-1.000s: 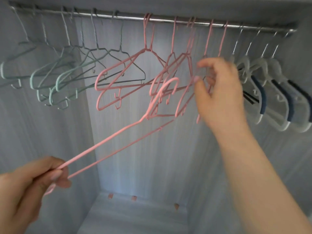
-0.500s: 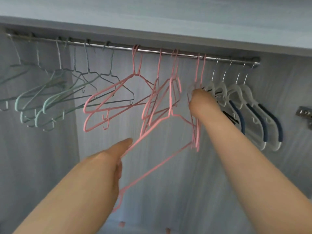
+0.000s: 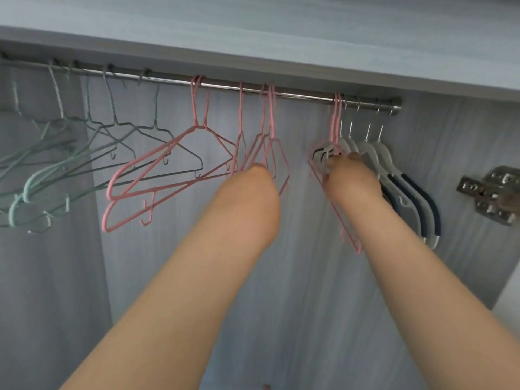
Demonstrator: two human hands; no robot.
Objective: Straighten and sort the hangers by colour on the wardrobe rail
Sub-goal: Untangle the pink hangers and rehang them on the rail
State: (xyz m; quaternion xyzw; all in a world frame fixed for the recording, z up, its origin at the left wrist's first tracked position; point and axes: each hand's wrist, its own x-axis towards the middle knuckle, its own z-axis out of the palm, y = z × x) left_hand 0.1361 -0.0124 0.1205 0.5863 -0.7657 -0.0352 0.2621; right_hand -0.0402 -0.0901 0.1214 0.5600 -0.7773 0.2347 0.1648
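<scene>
Pink hangers (image 3: 199,128) hanging on rail (image 3: 304,95) between greens (image 3: 28,187) and whites (image 3: 380,153), bunches apart. Right hand (image 3: 349,175) gripping pink pair (image 3: 334,122) beside whites, fingers curling round wire. Left hand (image 3: 253,187) reaching into middle pinks; fingers hidden, cannot tell. Step: gathering pinks. Next: sliding pair leftward along rail.

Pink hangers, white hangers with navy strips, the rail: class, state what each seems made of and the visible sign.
Thin pink hangers: probably wire with a matte coating, slim bent rod. Broad white hangers with navy strips: likely moulded plastic, strips perhaps rubbery. Shiny silver rail: apparently polished metal, it glints.
</scene>
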